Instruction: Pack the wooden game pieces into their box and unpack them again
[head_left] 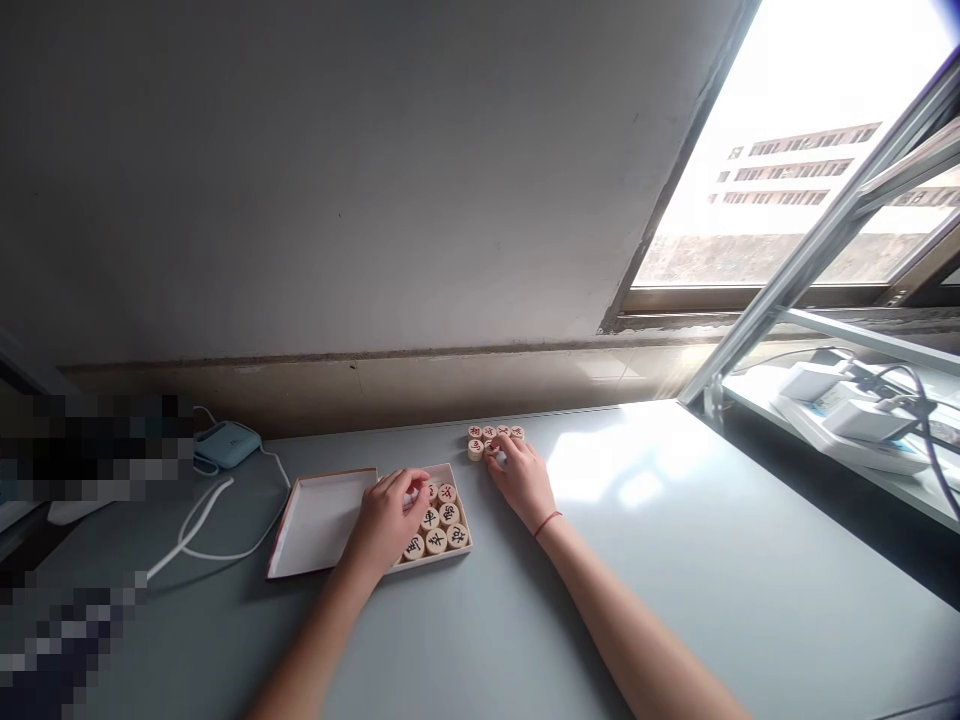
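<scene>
My left hand (390, 515) is over the left part of an open shallow box (469, 535), fingers curled and thumb drawn in. Something pale shows between its fingertips, but I cannot make out what. Round wooden xiangqi pieces (436, 541) with dark characters lie flat in rows in the box; my hand covers some. Farther back, red-marked xiangqi pieces (489, 432) stand in two short rows on the table. My right hand (523, 480), a thin red cord on its wrist, has its fingertips closed on a piece (490, 449) at the near row, partly hidden by the fingers.
The box lid (322, 525) lies inside up, left of the box. A blue device (227, 444) and white cables (202, 520) are on the left of the grey table (525, 640). At right stands a metal-framed shelf (787, 310) with power adapters (862, 425). A wall borders the table's back.
</scene>
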